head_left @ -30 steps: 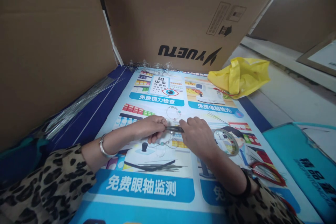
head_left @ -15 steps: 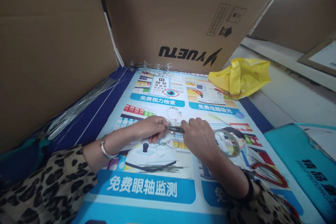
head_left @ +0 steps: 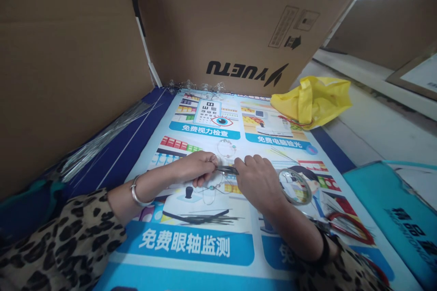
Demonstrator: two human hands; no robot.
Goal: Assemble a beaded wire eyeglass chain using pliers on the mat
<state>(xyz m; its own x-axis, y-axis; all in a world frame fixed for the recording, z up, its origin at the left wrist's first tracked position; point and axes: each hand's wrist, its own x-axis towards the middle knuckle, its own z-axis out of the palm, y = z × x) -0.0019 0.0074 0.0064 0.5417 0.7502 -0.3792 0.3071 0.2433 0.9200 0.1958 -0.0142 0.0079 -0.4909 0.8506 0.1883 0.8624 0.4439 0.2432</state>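
My right hand (head_left: pixel 257 182) is closed around a pair of dark pliers (head_left: pixel 228 170), its fist hiding the handles. The pliers' jaws point left and reach the fingertips of my left hand (head_left: pixel 200 166). That hand is closed in a pinch on thin wire; the exact pinch point is too small to make out. Below the pliers, loops of thin beaded wire (head_left: pixel 212 188) hang or lie over the printed sheet. Just beyond the hands lies a round beaded wire ring (head_left: pixel 226 148). Cut dark wire pieces (head_left: pixel 206 219) are scattered nearer to me.
A coil of wire (head_left: pixel 295 186) and red-handled scissors (head_left: pixel 353 228) lie by my right forearm. Cardboard panels (head_left: pixel 218 22) stand at the back and left. A yellow bag (head_left: pixel 316 102), a teal bag (head_left: pixel 389 209), a wire bundle (head_left: pixel 102 138) and small wire pieces (head_left: pixel 205 87) surround the sheet.
The pliers and my right hand have shifted very slightly left and down. Both hands keep their hold, and everything around them stays in place.
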